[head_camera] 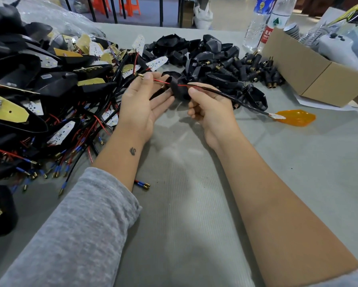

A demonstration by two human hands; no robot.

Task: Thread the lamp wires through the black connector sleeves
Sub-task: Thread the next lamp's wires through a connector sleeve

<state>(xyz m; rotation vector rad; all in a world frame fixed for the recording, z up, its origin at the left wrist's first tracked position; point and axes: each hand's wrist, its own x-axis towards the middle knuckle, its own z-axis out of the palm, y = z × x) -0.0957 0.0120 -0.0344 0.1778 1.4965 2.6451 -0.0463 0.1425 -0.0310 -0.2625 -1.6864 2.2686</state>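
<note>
Nearest the camera, two forearms reach forward over the grey bench (184,214); the left one wears a grey sleeve (70,235) pushed up and bears a small dark mark near the wrist. The left hand (140,104) lies palm up, its thumb and forefinger pinching the red lamp wire (161,81) near its brass tip, the other fingers relaxed beneath. The right hand (209,108) curls round a black connector sleeve (179,90), its grip closed on the part and on the black cable (225,94) that leaves it. The red wire runs through the sleeve, between the two hands. The cable ends at one white LED board (277,116) lying on one orange lens (296,118). To the left sits a heap of black lamp housings (29,79) with boards and blue-tipped wires, too many to count. Beyond the hands lies a pile of black sleeves (225,61). Farther right stand a cardboard box (310,79) and two clear water bottles (263,21); their label writing cannot be read.
</note>
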